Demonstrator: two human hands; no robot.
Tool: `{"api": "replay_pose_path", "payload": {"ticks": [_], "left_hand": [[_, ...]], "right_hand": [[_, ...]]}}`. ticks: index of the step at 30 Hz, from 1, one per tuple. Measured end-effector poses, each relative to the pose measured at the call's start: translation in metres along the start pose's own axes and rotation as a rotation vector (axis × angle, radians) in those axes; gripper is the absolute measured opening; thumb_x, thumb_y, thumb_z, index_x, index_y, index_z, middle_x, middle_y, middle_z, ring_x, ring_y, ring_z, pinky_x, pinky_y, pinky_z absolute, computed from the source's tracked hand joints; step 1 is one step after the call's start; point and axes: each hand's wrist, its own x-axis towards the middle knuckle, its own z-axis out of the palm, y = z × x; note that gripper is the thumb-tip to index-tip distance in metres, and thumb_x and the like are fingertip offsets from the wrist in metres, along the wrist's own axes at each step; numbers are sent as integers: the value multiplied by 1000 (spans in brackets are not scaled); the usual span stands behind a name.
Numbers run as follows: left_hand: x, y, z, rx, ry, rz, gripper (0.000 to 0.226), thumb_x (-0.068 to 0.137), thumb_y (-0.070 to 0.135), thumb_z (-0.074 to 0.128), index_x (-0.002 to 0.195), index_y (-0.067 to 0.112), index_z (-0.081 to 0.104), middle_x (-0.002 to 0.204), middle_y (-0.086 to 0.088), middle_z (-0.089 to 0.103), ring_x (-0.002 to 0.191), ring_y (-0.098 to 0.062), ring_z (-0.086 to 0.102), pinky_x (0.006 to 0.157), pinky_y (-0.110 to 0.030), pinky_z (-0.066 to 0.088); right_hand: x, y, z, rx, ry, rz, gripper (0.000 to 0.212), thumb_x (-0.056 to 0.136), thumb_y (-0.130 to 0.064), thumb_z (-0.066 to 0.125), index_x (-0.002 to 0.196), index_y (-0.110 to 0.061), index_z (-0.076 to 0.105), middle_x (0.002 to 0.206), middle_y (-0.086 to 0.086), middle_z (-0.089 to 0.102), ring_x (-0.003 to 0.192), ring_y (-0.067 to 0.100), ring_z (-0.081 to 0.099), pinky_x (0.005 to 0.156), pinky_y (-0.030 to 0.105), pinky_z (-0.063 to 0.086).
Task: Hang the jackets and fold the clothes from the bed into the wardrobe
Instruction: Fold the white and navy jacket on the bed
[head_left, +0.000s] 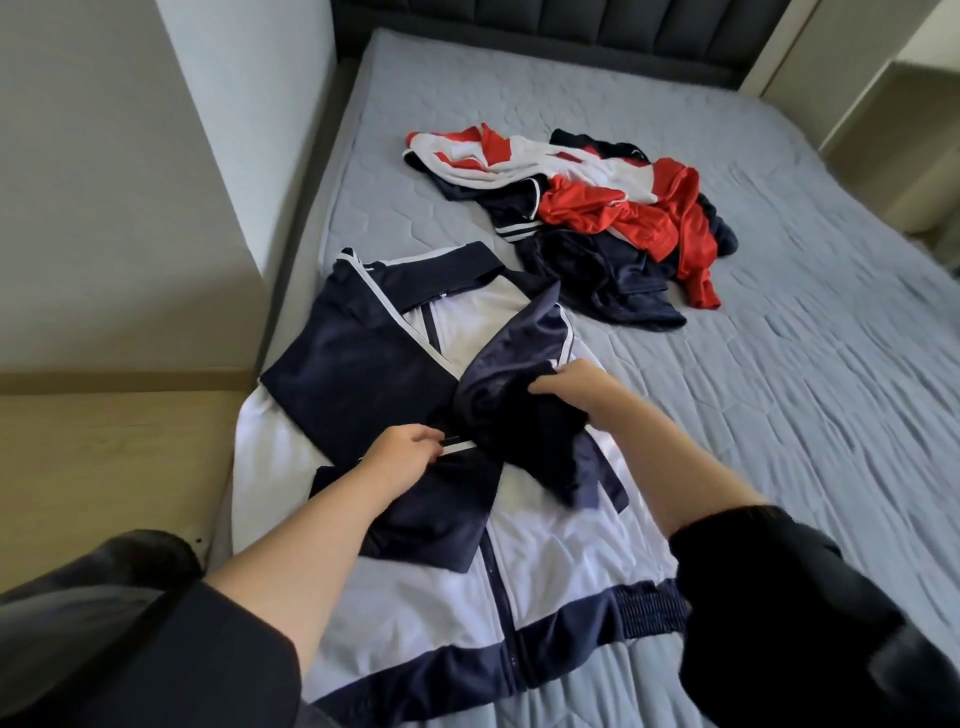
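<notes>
A navy and white zip jacket (550, 582) lies spread front-up on the near left part of the bed (805, 415), its hem toward me. One navy sleeve is folded across its chest. My left hand (402, 452) pinches the striped cuff of a navy sleeve near the jacket's middle. Just to the right, my right hand (571, 387) grips the bunched navy fabric of the other sleeve, lifted a little over the jacket. Farther up the bed lies a heap of red, white and navy clothes (597, 208).
The bed has a grey quilted cover and a dark padded headboard (571, 21) at the far end. A white wall and a light wooden ledge (104, 457) run along the bed's left side. Pale furniture (904, 130) stands at the far right.
</notes>
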Motion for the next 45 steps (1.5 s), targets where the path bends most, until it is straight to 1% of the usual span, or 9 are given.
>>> {"api": "replay_pose_path", "payload": {"ticks": [2,7,12,16,26,32,38,41,45], "left_hand": [[-6,7,2,-371,-71,-117,30,100,23,42,117,8,62,109,-9,68,99,-19,63,89,-30,45],[-22,15,2,-933,-406,-227,43,101,40,37,118,9,61,118,-12,66,111,-24,62,84,-34,49],[-23,18,1,-739,-257,-231,16,93,6,50,93,12,65,75,-3,73,65,-17,69,59,-28,54],[-24,14,-8,-734,-227,-93,24,98,9,47,102,19,68,91,-4,73,80,-20,68,71,-31,54],[-28,62,-32,-531,-284,241,28,98,5,45,119,20,56,98,5,69,84,-6,67,75,-18,53],[-33,55,-49,-877,-558,0,23,96,10,41,106,12,62,86,-5,73,77,-16,71,67,-24,57],[-33,-13,-66,-364,-430,-409,21,92,24,54,87,9,67,77,-9,70,73,-23,66,76,-32,52],[-33,-21,-60,-321,-437,-340,32,86,38,66,112,19,70,109,-8,71,106,-27,64,101,-39,46],[-35,-18,-64,-270,-642,-353,51,72,46,68,117,21,65,118,-10,67,113,-27,61,101,-38,44]], "right_hand": [[-32,-7,6,524,-291,63,14,83,-11,67,95,-3,66,91,12,72,78,21,72,64,28,57],[-78,11,30,830,-552,127,24,85,0,55,107,5,65,103,18,71,87,27,71,73,33,58],[-85,46,39,642,-503,261,15,92,-2,51,98,-1,64,85,10,72,70,19,70,59,27,56],[-81,67,40,444,-545,296,11,93,-10,51,87,-4,58,71,10,58,60,17,53,56,25,46],[-37,39,46,1157,-366,220,60,98,-52,34,123,0,47,112,19,66,99,30,65,86,40,51],[-21,-10,52,1138,-284,155,26,95,-24,51,110,-6,61,89,11,72,77,24,70,66,33,54],[-14,18,76,890,36,388,22,96,-9,49,117,-8,56,86,9,62,70,22,60,55,31,55],[-20,32,82,967,-4,411,23,91,-18,60,113,-13,57,81,8,66,65,22,65,44,27,53],[-33,40,83,912,-306,363,22,92,-32,58,101,-12,64,77,7,72,65,21,71,55,32,57]]}}
